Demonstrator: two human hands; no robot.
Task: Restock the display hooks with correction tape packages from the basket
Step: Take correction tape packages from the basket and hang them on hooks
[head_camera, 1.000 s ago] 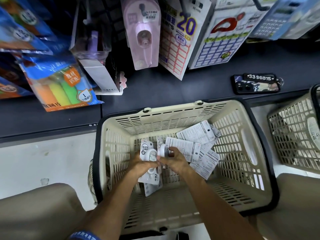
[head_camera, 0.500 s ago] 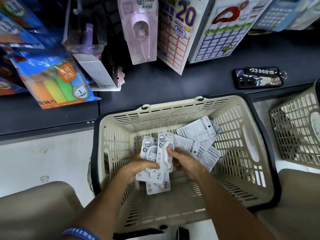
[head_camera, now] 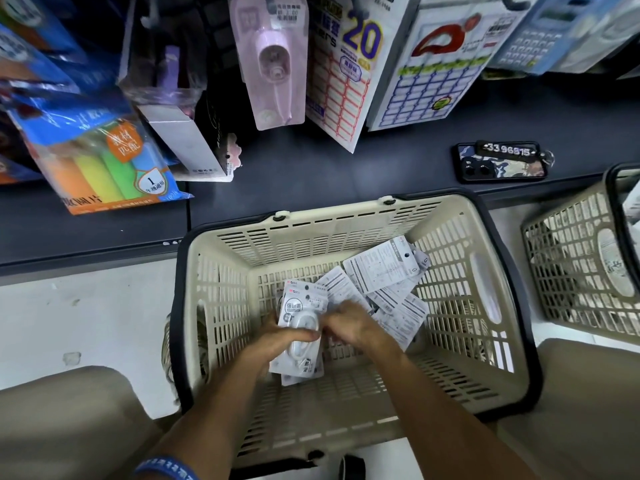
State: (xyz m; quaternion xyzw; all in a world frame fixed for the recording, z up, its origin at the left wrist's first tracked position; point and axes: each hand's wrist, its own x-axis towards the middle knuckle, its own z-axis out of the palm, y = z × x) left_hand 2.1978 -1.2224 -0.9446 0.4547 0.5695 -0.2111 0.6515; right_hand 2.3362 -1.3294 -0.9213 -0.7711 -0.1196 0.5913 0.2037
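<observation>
A beige slotted basket (head_camera: 485, 271) stands on the floor below me. Both hands are inside it. My left hand (head_camera: 280, 337) grips a small stack of white correction tape packages (head_camera: 301, 306), printed side up, thumb across the front. My right hand (head_camera: 349, 327) is beside the stack at its right edge, fingers curled; what they touch is blurred. Several more correction tape packages (head_camera: 384, 268) lie face down against the basket's far right corner. A pink correction tape package (head_camera: 273, 60) hangs from a display hook above.
A dark shelf (head_camera: 311, 174) runs behind the basket, with a phone and number tag (head_camera: 502, 162) lying on it. Label sheets (head_camera: 346, 71), a calendar pack (head_camera: 440, 64) and sticky-note packs (head_camera: 104, 168) hang above. A second basket (head_camera: 571, 258) stands at the right. My knees flank the basket.
The packages held apart in both hands have been brought together into one stack in my left hand. My right hand has slid to the stack's right edge.
</observation>
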